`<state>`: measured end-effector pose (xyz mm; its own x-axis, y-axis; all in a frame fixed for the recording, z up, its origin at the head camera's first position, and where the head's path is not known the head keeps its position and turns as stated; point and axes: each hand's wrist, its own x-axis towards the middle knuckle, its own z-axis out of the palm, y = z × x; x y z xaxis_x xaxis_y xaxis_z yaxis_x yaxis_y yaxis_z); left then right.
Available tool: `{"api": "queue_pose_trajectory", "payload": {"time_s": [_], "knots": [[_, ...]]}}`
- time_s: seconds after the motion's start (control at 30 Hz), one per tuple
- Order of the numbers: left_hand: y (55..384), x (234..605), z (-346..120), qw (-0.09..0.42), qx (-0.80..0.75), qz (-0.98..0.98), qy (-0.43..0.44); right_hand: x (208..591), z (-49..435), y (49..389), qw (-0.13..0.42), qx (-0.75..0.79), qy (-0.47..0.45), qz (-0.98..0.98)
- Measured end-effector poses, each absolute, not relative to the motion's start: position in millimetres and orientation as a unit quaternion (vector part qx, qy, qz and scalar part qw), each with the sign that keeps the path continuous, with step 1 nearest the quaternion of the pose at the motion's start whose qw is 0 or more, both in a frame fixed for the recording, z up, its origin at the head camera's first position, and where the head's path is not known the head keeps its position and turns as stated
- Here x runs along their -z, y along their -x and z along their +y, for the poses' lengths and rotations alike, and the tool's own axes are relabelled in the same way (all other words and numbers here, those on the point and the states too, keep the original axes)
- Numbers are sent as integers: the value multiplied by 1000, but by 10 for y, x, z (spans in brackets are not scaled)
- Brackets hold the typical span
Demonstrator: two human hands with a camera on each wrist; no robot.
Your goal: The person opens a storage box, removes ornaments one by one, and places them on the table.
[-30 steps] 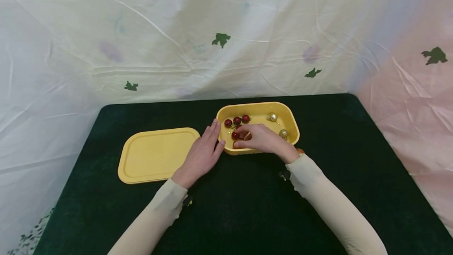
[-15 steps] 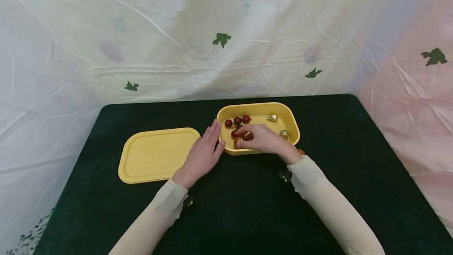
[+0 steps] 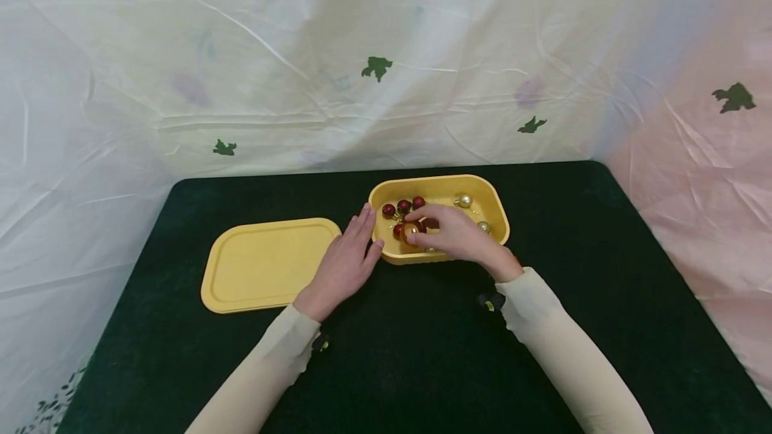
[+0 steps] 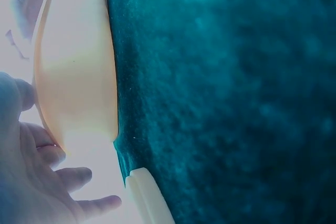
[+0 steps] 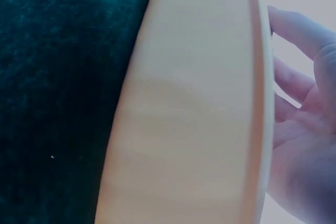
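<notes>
In the head view a yellow plastic box (image 3: 443, 183) holds several small Christmas baubles. Dark red baubles (image 3: 403, 206) cluster at its left end; a pale gold bauble (image 3: 465, 201) and a glittery gold bauble (image 3: 484, 226) lie toward the right. My right hand (image 3: 455, 233) reaches over the near rim and pinches a shiny amber bauble (image 3: 412, 232) between thumb and fingers. My left hand (image 3: 344, 260) rests against the box's left end with fingers straight. Both wrist views show the box's outer wall (image 4: 76, 66), which hides the baubles; my right fingers (image 5: 294, 27) appear beyond the rim.
A flat yellow lid (image 3: 265, 266) lies left of the box, partly under my left hand in the head view. Dark green cloth (image 3: 398, 353) covers the table. Behind it hangs a pale curtain (image 3: 271, 86) with green leaf shapes.
My right hand has risen slightly, and the amber bauble has moved up and a little right with it, showing more between the fingers. My left hand, box and lid keep their places.
</notes>
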<state>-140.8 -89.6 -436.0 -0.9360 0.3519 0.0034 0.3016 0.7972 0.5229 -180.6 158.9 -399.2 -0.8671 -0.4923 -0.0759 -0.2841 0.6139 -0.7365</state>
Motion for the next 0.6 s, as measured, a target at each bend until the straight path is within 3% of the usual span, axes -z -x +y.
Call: {"api": "queue_pose_trajectory", "payload": {"time_s": [0.6], "knots": [[1401,4352,-883,43,-262,948,-174,3750,1756,1682,79,425,213,876]]}}
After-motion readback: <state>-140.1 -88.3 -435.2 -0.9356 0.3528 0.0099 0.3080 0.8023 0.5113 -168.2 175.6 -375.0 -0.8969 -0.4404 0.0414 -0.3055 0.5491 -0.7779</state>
